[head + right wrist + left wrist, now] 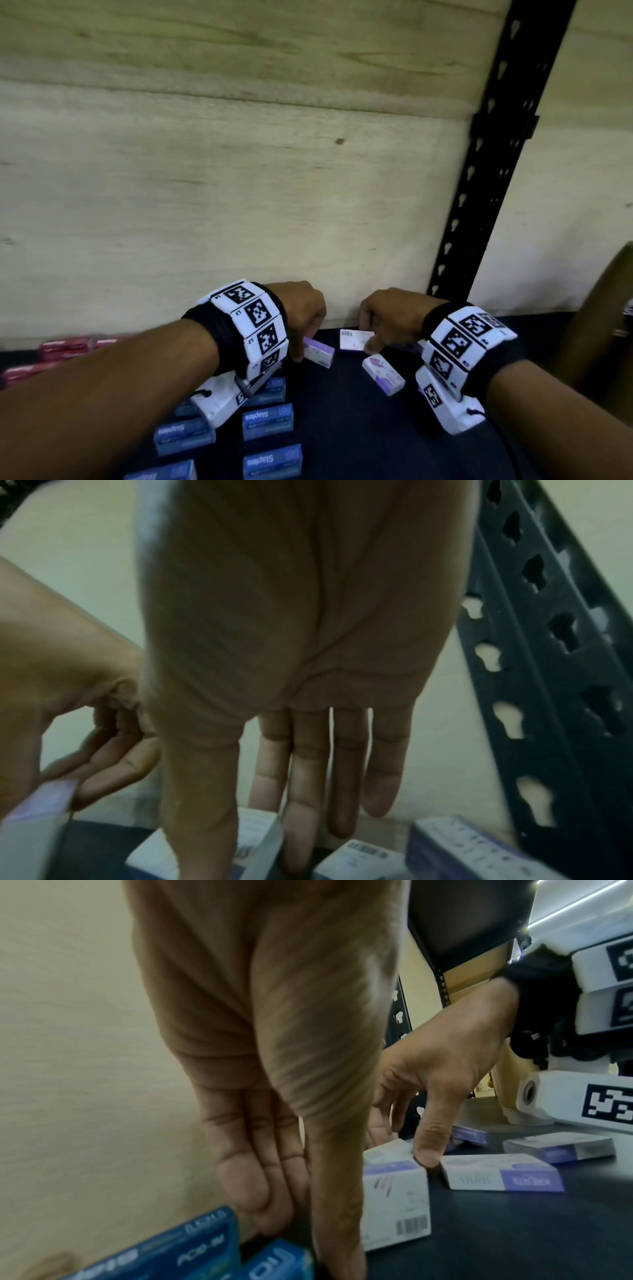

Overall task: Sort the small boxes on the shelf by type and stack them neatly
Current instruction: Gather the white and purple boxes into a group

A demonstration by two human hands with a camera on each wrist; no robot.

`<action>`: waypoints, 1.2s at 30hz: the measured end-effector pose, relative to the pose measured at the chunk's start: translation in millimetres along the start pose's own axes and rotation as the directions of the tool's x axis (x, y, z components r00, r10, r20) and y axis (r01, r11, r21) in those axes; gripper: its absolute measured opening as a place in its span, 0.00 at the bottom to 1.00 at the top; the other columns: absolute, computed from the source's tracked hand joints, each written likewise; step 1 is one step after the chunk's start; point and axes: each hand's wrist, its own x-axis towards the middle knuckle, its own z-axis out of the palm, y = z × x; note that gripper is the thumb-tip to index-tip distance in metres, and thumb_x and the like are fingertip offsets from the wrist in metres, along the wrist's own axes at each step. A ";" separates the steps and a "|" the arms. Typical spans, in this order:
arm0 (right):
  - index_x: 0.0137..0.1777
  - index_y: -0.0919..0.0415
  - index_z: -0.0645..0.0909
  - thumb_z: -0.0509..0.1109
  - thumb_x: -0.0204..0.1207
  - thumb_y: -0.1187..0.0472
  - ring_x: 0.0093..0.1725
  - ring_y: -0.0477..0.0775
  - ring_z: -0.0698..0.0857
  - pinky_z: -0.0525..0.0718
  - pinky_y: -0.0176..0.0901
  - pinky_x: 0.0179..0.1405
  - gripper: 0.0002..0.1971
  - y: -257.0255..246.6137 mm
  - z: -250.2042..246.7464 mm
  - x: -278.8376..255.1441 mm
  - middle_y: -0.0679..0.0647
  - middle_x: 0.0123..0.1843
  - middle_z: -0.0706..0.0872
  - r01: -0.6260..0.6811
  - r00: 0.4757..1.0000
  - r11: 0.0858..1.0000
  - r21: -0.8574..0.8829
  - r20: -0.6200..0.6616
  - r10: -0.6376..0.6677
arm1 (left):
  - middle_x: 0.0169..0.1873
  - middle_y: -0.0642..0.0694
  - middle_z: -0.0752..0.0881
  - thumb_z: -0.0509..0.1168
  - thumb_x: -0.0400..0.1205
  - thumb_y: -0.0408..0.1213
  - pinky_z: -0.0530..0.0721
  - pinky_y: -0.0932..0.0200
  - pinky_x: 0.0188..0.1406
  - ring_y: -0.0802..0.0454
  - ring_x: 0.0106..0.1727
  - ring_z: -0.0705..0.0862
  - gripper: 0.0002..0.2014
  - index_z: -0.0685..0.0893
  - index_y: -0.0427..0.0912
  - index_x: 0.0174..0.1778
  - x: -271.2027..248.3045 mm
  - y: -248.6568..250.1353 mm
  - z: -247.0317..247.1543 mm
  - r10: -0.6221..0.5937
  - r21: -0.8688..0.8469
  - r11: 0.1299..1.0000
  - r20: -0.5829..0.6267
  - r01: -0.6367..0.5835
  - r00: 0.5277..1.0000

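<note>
- I read "Staples", upside down, on the small blue cardboard boxes (pixel 268 421) near me on the dark shelf.
- A flat white-and-purple box (pixel 503 1173) at right carries "STAPLES"; its purple brand word is too blurred for me.
- My white wristband tiles (pixel 255 323) show square black codes; their tiny numbers are unreadable.

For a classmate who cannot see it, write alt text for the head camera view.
Two bare hands, the left hand and right hand, each grip a small white-and-purple cardboard box on a dark shelf, before a pale plywood back wall. Blue staple boxes stand nearer; red boxes lie far left.
</note>
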 end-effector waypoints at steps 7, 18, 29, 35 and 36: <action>0.56 0.53 0.85 0.81 0.71 0.58 0.44 0.46 0.82 0.78 0.37 0.44 0.15 -1.0 -2.4 2.6 0.45 0.48 0.86 0.035 0.999 0.998 0.046 0.032 -0.037 | 0.42 0.49 0.84 0.80 0.72 0.42 0.72 0.64 0.28 0.52 0.43 0.80 0.17 0.87 0.41 0.53 0.9 -0.5 1.6 0.007 -0.009 1.000 0.009 -0.007 1.000; 0.47 0.48 0.79 0.73 0.77 0.62 0.48 0.53 0.87 0.84 0.46 0.51 0.08 -7.8 -0.7 3.1 0.45 0.45 0.86 0.065 0.998 0.994 0.090 0.007 -0.066 | 0.58 0.46 0.85 0.74 0.79 0.42 0.73 0.59 0.43 0.51 0.48 0.78 0.19 0.82 0.43 0.64 0.2 8.0 2.4 -0.010 0.022 1.000 -0.012 0.010 1.000; 0.60 0.52 0.77 0.71 0.75 0.67 0.33 0.40 0.76 0.75 0.35 0.36 0.16 -11.3 -8.7 -4.9 0.38 0.35 0.78 0.106 0.994 0.992 0.071 0.014 -0.107 | 0.56 0.42 0.85 0.78 0.75 0.43 0.78 0.57 0.43 0.42 0.54 0.84 0.23 0.81 0.42 0.62 -1.2 7.0 8.9 0.041 0.070 0.997 -0.023 -0.039 0.999; 0.55 0.49 0.84 0.70 0.80 0.59 0.33 0.34 0.73 0.69 0.28 0.34 0.07 -8.0 -9.3 -4.4 0.37 0.33 0.74 0.096 0.995 0.994 0.043 0.018 -0.096 | 0.55 0.42 0.86 0.78 0.75 0.41 0.75 0.59 0.41 0.44 0.53 0.84 0.19 0.83 0.42 0.60 0.5 9.5 7.6 0.080 0.098 0.992 -0.008 -0.079 0.997; 0.54 0.46 0.83 0.71 0.80 0.56 0.33 0.35 0.74 0.70 0.30 0.35 0.06 -7.6 -9.8 -3.8 0.39 0.34 0.75 0.088 0.996 0.995 0.043 0.025 -0.089 | 0.55 0.42 0.86 0.78 0.75 0.40 0.75 0.59 0.41 0.44 0.53 0.84 0.19 0.83 0.42 0.59 0.9 9.3 7.4 0.085 0.093 0.992 -0.010 -0.084 0.996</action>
